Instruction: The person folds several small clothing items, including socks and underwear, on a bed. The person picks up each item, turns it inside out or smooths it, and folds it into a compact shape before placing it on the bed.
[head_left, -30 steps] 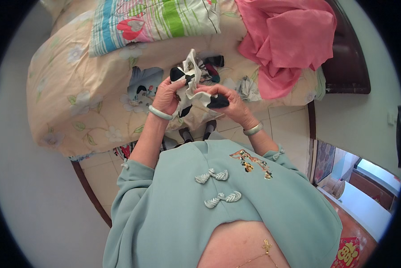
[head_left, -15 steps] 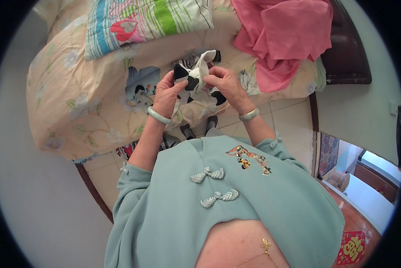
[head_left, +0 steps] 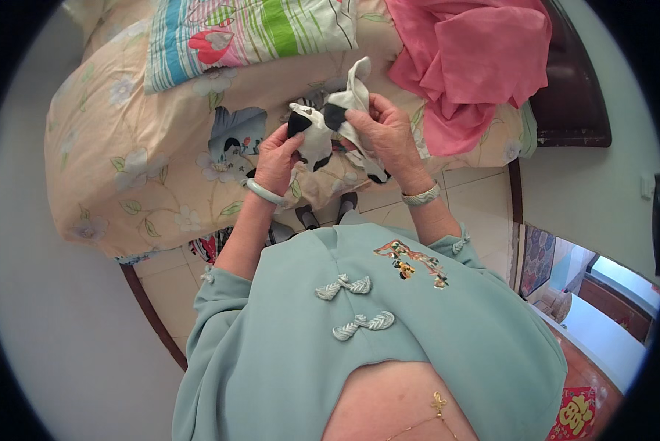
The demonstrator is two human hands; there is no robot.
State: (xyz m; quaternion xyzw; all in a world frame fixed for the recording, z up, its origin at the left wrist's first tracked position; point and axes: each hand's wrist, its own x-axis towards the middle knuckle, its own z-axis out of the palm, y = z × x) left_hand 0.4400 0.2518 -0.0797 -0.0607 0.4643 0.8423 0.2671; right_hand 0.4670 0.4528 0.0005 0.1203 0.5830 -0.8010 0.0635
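Over the edge of a bed, my left hand point(head_left: 275, 160) is closed on a white sock point(head_left: 315, 138) with black patches, pinched between thumb and fingers. My right hand point(head_left: 389, 140) grips a second black-and-white sock point(head_left: 357, 87), whose pale end sticks up past the fingers while its lower part hangs below the hand. A small gap shows between the two socks. Behind them some striped dark-and-white fabric point(head_left: 314, 98) lies partly hidden. A grey-blue printed cloth point(head_left: 236, 131) rests on the bed, left of my left hand.
The bed point(head_left: 95, 176) has a peach flowered cover. On it lie a striped folded textile point(head_left: 271, 33) with a heart print and a rumpled pink cloth point(head_left: 484, 55). A dark brown board point(head_left: 576, 103) stands at the right. My feet point(head_left: 308, 216) show on the tiled floor point(head_left: 477, 198).
The two socks, bunched together before, are now held apart, one in each hand. My right hand has moved a little to the right and turned its back upward.
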